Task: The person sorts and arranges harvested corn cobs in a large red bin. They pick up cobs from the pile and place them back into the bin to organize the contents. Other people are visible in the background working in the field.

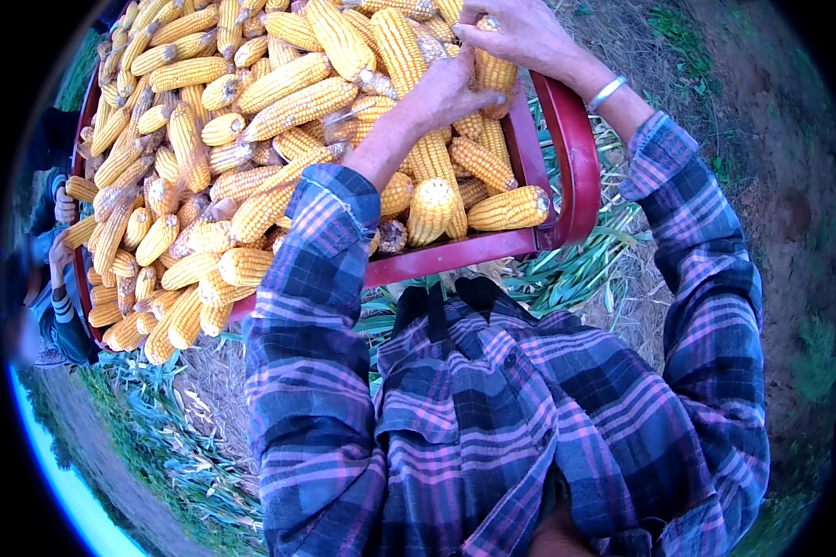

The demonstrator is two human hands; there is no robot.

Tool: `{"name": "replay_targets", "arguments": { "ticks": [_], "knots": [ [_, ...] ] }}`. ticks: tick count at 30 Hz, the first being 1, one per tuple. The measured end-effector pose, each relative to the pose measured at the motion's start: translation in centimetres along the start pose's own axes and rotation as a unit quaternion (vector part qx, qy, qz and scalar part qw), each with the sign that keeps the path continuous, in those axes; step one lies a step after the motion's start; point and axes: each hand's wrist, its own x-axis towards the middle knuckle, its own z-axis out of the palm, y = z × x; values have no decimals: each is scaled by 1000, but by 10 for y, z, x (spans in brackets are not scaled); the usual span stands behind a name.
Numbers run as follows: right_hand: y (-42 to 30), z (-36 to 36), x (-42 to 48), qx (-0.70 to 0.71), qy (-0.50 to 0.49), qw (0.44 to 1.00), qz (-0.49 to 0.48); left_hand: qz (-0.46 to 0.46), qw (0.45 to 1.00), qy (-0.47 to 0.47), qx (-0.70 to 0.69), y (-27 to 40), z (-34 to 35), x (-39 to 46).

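Note:
Both of my hands are on one yellow ear of corn [496, 72] at the right end of a heaped red metal cart. My left hand [447, 94] grips its side, with the thumb across the lower part. Over the top end, my right hand [512, 33] curls its fingers; a pale bracelet [607, 93] circles that wrist. Husked ears of corn [299, 108] fill the cart below and left of my hands, some with dry silk on them. Several ears, including one lying along the front edge [508, 209], rest just below my hands.
The cart's red rim [453, 259] runs before my body, and a curved red rail [579, 160] rises at its right corner. At the far left, another person's hands [61, 244] touch ears at the cart's edge. Green stalks and leaves [575, 268] lie on the ground.

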Motion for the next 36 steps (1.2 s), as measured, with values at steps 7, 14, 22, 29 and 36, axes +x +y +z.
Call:
{"name": "replay_targets", "arguments": {
  "ticks": [7, 14, 22, 29, 36],
  "knots": [
    [-6, -5, 13, 59, 112, 990, 57, 20, 935, -184, 302, 7, -29, -4],
    [-6, -41, 19, 192, 234, 940, 157, 164, 886, -63, 429, -19, 15, 0],
    [10, -90, -11, 301, 300, 882, 203, 101, 849, -159, 493, -34, 66, 34],
    [8, -92, -28, 301, 316, 873, 216, 89, 820, -198, 529, -27, 64, 17],
    [8, -92, -33, 308, 318, 873, 207, -10, 875, -245, 418, -30, 50, 32]
  ]
}}
